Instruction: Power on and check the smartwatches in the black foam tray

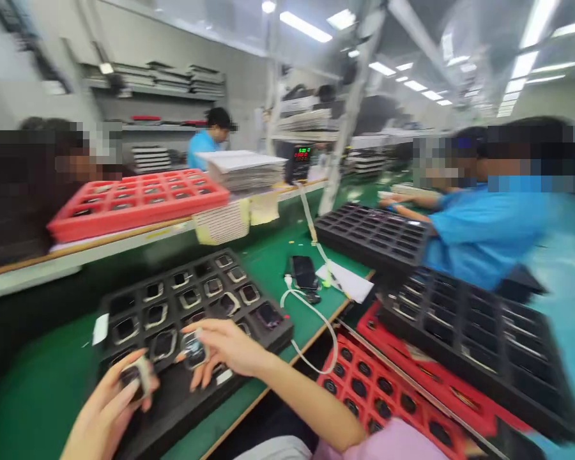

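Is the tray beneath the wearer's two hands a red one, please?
No, the tray under the left hand, which holds a small frame, and the right hand is black; the red tray sits on the shelf behind.

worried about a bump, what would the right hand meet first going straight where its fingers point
Probably the square part at the fingertips of the right hand, over the black tray; blur leaves depth unclear.

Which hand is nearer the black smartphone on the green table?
Right. The right hand, over the black compartment tray's near edge, is below-left of the black smartphone; the left hand, gripping a small square frame, is farther left at the tray's corner.
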`<state>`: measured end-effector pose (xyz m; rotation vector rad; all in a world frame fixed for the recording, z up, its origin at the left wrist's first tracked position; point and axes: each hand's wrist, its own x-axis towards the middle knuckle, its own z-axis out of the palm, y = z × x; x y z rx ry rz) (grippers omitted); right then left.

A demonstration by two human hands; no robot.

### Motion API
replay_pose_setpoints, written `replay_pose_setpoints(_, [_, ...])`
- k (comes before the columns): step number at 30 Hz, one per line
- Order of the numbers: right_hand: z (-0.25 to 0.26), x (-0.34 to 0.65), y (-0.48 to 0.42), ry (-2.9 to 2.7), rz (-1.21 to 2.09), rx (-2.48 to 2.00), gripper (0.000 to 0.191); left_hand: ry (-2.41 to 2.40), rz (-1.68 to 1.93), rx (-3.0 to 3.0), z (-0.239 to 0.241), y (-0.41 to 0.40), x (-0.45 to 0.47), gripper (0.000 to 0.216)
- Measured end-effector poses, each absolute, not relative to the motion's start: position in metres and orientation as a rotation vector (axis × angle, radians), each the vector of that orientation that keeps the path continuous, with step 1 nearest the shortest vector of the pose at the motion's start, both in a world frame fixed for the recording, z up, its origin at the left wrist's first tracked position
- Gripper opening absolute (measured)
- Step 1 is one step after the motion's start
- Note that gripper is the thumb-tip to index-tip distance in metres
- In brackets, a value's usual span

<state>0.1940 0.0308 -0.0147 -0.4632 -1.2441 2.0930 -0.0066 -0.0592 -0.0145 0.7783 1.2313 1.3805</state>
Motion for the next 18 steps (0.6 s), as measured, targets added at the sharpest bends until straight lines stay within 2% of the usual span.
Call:
replay_pose_setpoints(5, [-0.007,0.192,0.038,-1.184,2.158,-0.464,0.031,0.97,1.332,0.618,0.004,-0.05,0.002,0.049])
replay_pose_setpoints(12, [-0.002,0.187,0.038,-1.229,2.065,-0.631,0.047,0.89,1.339,0.613,-0.003,-0.045,0.009,0.048])
replay_pose_setpoints(18, [-0.007,0.188,0.04,-1.263,2.096,-0.608,0.047,0.876,1.324,0.643,-0.012,-0.049,0.005,0.046])
